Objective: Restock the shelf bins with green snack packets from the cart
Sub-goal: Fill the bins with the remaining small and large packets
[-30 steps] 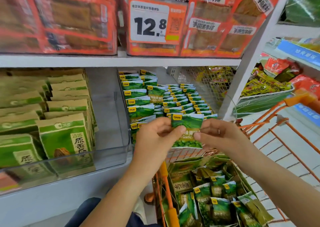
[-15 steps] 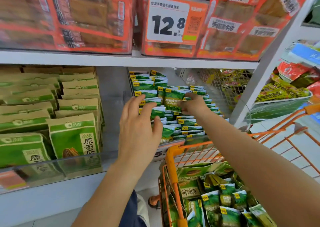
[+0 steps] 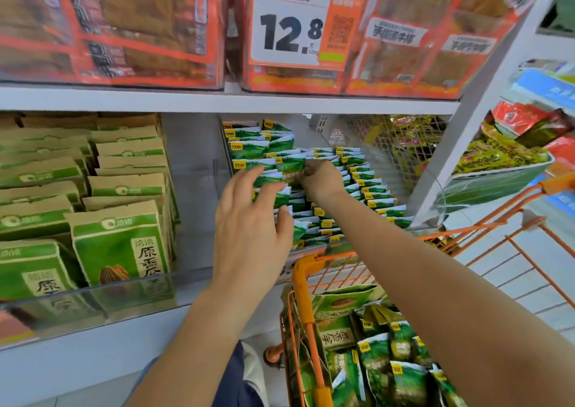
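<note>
Below shelf: orange cart [image 3: 306,294] w/ packets [image 3: 404,372]; brown-green bags [image 3: 119,238] left.

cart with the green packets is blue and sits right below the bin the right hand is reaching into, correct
Not quite: the head view shows the cart is orange, not blue. The rest holds: it carries green packets and sits below the bin that the right hand reaches into.

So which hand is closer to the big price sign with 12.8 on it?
Right. The right hand reaches deep into the bin of green packets, just below the price sign. The left hand sits lower and further left.
</note>
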A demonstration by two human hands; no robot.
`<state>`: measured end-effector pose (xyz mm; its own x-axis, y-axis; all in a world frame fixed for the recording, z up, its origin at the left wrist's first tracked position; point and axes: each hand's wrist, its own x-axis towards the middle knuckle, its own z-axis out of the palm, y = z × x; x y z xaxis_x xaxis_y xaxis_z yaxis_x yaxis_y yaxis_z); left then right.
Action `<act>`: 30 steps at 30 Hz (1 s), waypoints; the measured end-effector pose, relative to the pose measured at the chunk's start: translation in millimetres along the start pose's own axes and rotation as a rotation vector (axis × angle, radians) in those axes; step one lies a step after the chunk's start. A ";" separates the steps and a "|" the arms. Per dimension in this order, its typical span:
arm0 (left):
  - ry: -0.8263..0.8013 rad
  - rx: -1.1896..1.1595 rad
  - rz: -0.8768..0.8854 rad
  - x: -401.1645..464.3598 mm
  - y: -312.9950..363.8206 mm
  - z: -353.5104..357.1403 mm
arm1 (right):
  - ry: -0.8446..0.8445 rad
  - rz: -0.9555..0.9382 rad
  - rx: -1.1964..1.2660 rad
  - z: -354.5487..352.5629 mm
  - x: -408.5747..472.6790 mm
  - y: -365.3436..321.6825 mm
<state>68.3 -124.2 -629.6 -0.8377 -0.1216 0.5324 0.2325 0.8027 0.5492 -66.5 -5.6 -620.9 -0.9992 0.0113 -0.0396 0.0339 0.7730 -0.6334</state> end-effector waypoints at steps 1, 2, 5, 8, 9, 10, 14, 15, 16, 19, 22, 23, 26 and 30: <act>0.003 0.000 0.007 -0.4 0.5 -0.8 | -0.024 -0.006 -0.013 -6.3 -2.5 -1.5; 0.006 0.001 0.015 -0.6 0.7 -1.7 | -0.054 -0.004 -0.004 -14.4 -6.5 -1.4; 0.015 0.016 0.041 -1.8 3.3 -2.8 | -0.021 -0.080 0.052 -48.8 -34.4 13.1; 0.062 0.006 0.157 -5.7 16.3 -3.4 | 0.203 -0.271 0.170 -85.8 -85.9 49.8; 0.064 -0.015 0.222 -8.8 23.4 -3.0 | 0.244 -0.297 0.186 -94.9 -103.8 65.7; 0.041 -0.050 0.289 -13.7 30.1 -0.7 | 0.252 -0.297 0.154 -101.9 -119.1 83.4; -0.296 -0.122 0.459 -39.3 45.5 15.7 | -0.091 -0.096 -0.550 -111.5 -139.6 152.5; -0.424 -0.095 0.468 -44.2 46.5 19.2 | -0.275 -0.006 -0.783 -110.3 -142.3 163.7; -0.544 -0.071 0.468 -48.2 45.9 23.3 | -0.455 0.073 -0.957 -107.7 -146.2 174.9; -0.732 -0.004 0.464 -55.9 43.0 30.7 | -0.837 0.286 -1.106 -94.8 -163.8 196.7; -0.736 0.007 0.424 -57.8 42.6 33.9 | -0.886 0.312 -1.101 -82.2 -175.3 208.2; -0.734 0.018 0.416 -57.6 42.5 33.9 | -0.882 0.303 -1.085 -80.1 -175.4 209.1; -0.725 0.033 0.421 -56.9 43.2 32.6 | -0.888 0.309 -1.016 -81.7 -173.4 204.7; -0.740 -0.005 0.393 -54.0 46.1 27.7 | -0.838 0.274 -0.707 -103.5 -170.7 183.0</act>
<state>110.6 -64.4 -650.9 -0.8031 0.5822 0.1265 0.5759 0.7041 0.4154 107.8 199.6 -650.1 -0.6200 0.0121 -0.7845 -0.0372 0.9983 0.0448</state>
